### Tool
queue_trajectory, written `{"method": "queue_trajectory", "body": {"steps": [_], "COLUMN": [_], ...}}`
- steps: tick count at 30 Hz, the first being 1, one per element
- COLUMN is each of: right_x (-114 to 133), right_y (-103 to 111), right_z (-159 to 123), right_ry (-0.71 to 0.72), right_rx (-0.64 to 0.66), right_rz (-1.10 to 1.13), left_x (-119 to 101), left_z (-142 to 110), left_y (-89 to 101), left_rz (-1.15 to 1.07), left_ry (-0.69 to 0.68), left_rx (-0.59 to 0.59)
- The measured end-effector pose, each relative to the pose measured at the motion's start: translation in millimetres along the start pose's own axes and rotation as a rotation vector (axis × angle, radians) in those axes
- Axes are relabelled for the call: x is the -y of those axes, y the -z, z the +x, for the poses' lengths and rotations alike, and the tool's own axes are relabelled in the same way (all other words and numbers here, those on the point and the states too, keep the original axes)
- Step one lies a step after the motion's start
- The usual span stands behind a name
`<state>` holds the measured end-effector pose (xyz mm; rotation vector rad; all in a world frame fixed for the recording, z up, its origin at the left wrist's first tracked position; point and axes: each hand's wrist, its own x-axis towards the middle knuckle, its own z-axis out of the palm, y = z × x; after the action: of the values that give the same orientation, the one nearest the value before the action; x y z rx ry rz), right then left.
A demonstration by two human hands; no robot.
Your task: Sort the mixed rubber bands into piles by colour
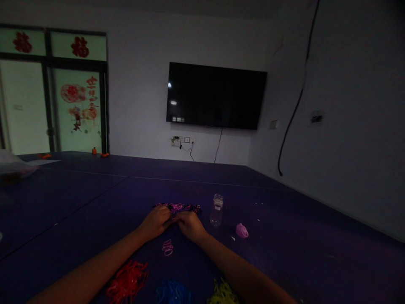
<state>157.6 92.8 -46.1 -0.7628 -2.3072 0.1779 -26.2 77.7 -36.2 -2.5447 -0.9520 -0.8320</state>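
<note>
My left hand (pixel 158 220) and my right hand (pixel 190 224) meet over the dark purple table, fingers curled and fingertips close together. Whatever lies between the fingers is too dark and small to make out. Just beyond them spreads a pile of pink and black elastic bands (pixel 177 207), partly hidden by the hands. A few loose pink bands (pixel 167 248) lie on the near side. Closer to me are heaps of red bands (pixel 128 282), blue bands (pixel 173 292) and yellow bands (pixel 223 293), the last two cut by the frame's lower edge.
Right of my hands stands a clear bottle (pixel 217 211) without a lid, and beside it lies a pink cap (pixel 242 230). White scraps dot the tabletop (pixel 300 253). A translucent plastic bag (pixel 14 164) rests at the far left. Small orange objects (pixel 104 155) sit near the back edge.
</note>
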Motion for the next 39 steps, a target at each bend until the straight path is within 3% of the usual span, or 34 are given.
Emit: {"method": "queue_trajectory", "body": {"steps": [7, 13, 23, 28, 33, 36, 39], "right_x": [2, 4, 1, 2, 17, 22, 16], "right_y": [1, -1, -1, -7, -10, -9, -7], "right_z": [-1, 1, 3, 4, 0, -1, 1], "right_ry": [-0.139, -0.125, -0.05, -0.194, -0.257, -0.267, -0.271], "right_rx": [0.002, -0.011, -0.063, -0.062, 0.163, 0.183, 0.095], "right_rz": [0.084, 0.204, 0.094, 0.391, 0.708, 0.709, 0.62], "left_x": [-2, 1, -3, -3, 1, 4, 5], "left_z": [-1, -1, -2, -3, -3, -2, -2], "left_y": [0.8, -1.9, 2.7, 6.4, 7.0, 5.4, 4.4], "left_rz": [0.012, -0.034, -0.075, -0.092, -0.118, -0.107, -0.083], "left_ry": [-0.039, 0.031, 0.129, 0.2, 0.357, 0.379, 0.363], "left_rx": [-0.003, 0.009, 0.081, -0.003, -0.112, -0.108, -0.062]}}
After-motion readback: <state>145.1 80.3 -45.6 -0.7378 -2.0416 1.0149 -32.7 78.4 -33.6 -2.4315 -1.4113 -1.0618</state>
